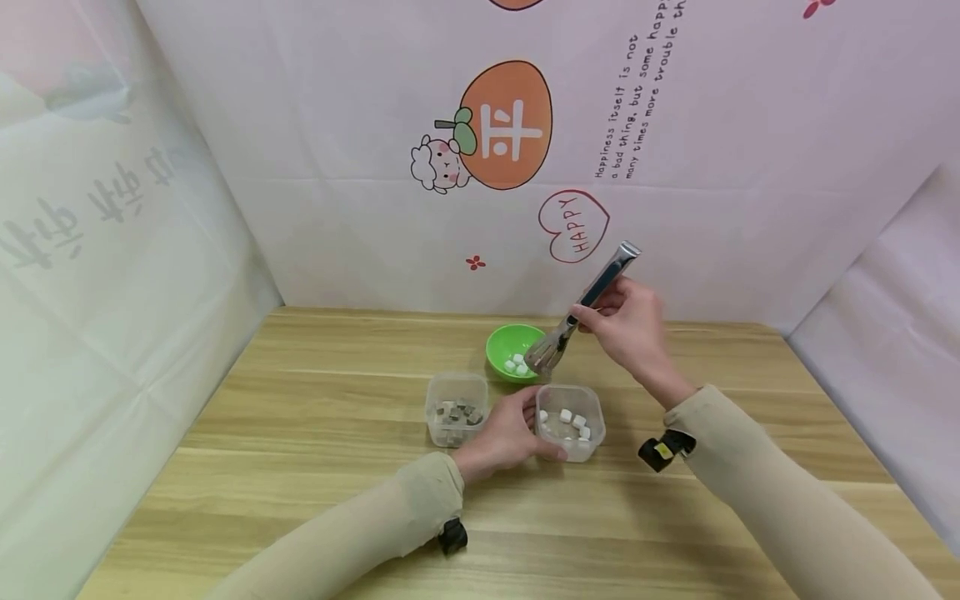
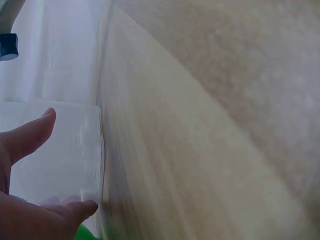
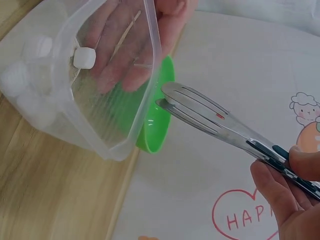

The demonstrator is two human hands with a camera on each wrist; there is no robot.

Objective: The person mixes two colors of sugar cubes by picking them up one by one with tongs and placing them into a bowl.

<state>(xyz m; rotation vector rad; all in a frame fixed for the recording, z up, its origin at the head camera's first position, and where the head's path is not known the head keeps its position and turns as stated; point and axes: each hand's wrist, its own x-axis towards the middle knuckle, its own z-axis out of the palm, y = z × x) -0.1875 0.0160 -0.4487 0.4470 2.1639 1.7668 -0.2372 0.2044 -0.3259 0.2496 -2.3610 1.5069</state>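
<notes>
My right hand (image 1: 630, 329) grips metal tongs (image 1: 597, 287) with dark handle panels, tilted down to the left. Their slotted ends are over the right side of the green bowl (image 1: 504, 339); in the right wrist view the tips stand slightly apart with nothing visible between them. Several small white cubes (image 1: 518, 360) lie in the bowl. On the tabletop, my left hand (image 1: 506, 435) holds a clear plastic container (image 1: 581, 454) by its left side, thumb in front and fingers behind. Several white cubes (image 3: 84, 58) are inside it.
Left of my left hand stands a second clear container (image 1: 457, 383) with several grey-brown cubes (image 1: 461, 412). The wooden table (image 1: 337, 392) meets a printed white backdrop (image 1: 360, 225) behind the bowl. White sheets hang at both sides.
</notes>
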